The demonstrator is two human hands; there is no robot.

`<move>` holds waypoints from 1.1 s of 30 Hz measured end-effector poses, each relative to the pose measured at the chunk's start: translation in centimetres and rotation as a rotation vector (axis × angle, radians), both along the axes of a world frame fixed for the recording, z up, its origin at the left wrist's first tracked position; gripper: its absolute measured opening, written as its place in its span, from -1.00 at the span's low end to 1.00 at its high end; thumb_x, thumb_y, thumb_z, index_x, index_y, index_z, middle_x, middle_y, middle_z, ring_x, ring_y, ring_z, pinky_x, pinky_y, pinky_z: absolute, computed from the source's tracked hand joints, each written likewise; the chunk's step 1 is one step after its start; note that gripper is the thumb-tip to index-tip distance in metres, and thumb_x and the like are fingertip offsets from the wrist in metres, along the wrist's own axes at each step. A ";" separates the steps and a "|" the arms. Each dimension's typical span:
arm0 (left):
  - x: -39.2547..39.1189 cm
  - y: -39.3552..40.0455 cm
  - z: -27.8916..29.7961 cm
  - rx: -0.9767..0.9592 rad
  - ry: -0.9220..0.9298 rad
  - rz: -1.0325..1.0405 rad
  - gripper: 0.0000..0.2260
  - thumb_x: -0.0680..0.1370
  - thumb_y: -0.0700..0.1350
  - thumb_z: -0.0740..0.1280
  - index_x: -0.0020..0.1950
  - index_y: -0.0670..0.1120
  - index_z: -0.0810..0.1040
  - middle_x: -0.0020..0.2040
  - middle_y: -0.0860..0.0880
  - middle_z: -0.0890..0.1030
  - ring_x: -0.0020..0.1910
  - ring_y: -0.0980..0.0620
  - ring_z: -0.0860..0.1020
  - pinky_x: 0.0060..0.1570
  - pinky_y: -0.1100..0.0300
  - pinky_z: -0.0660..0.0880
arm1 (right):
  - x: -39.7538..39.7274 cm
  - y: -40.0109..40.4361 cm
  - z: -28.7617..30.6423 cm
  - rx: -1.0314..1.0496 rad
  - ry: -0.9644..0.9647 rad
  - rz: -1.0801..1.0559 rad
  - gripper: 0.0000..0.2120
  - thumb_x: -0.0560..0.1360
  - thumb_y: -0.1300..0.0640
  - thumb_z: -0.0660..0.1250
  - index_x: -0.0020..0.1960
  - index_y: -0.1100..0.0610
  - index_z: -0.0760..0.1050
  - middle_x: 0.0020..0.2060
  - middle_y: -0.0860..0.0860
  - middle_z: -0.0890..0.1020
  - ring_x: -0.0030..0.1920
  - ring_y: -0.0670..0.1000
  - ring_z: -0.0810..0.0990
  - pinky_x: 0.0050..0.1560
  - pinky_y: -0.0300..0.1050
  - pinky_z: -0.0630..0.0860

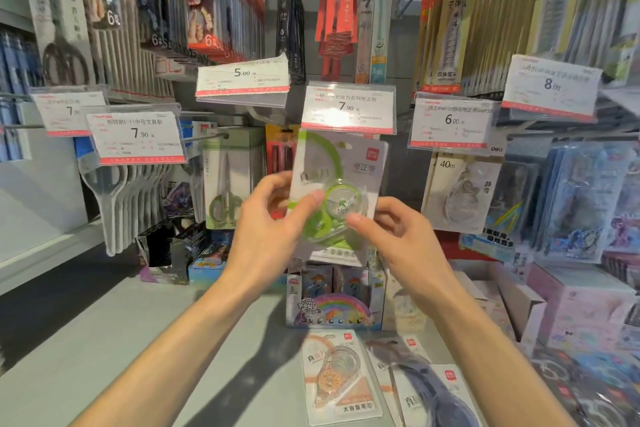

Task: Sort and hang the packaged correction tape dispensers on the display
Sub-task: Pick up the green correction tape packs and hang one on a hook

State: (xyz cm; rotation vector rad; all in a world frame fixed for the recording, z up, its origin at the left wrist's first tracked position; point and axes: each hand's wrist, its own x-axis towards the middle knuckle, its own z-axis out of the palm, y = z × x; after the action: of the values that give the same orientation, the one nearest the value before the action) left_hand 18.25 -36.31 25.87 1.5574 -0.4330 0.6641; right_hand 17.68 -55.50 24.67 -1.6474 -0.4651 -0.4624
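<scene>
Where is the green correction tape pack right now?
The green correction tape pack is at the centre of the head view, held up by the left hand and right hand, just under the 7.90 price tag.

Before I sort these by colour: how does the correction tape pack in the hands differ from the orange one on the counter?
The green pack is held upright by both hands at the display; the orange pack lies flat, untouched. Both are carded, red-logoed correction tape dispensers.
</scene>
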 end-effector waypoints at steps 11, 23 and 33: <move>-2.2 -0.4 7.2 -0.155 -0.116 -0.144 -0.88 0.64 -0.11 0.37 -0.09 -0.02 0.64 -0.31 0.03 0.69 -0.38 0.13 0.60 -0.36 0.30 0.53 | 0.6 -1.9 -0.9 0.154 -0.071 -0.061 -0.81 0.59 0.08 0.43 0.18 0.07 0.55 -0.02 -0.06 0.79 -0.01 -0.10 0.76 -0.06 -0.34 0.59; -3.1 -0.4 8.8 -0.194 -0.060 -0.199 -0.77 0.64 -0.04 0.36 -0.19 -0.02 0.65 -0.35 0.02 0.66 -0.41 0.09 0.56 -0.39 0.28 0.48 | 1.6 -0.2 1.7 0.156 -0.139 -0.101 -0.80 0.61 0.07 0.42 0.21 0.03 0.53 -0.06 -0.03 0.79 -0.07 -0.14 0.71 -0.06 -0.30 0.58; -2.1 -0.1 8.3 -0.150 -0.049 -0.178 -0.88 0.61 -0.11 0.40 -0.03 -0.15 0.60 -0.38 0.02 0.64 -0.45 0.11 0.54 -0.43 0.29 0.46 | 2.7 0.5 1.7 0.198 -0.092 -0.182 -0.86 0.58 -0.01 0.44 0.05 -0.11 0.48 -0.24 -0.22 0.76 -0.25 -0.33 0.66 -0.27 -0.50 0.47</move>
State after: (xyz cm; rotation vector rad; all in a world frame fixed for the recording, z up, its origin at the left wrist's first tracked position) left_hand 16.14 -36.45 34.21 1.3458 -0.5396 0.5839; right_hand 20.35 -54.98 26.42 -1.4869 -0.3272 -0.6997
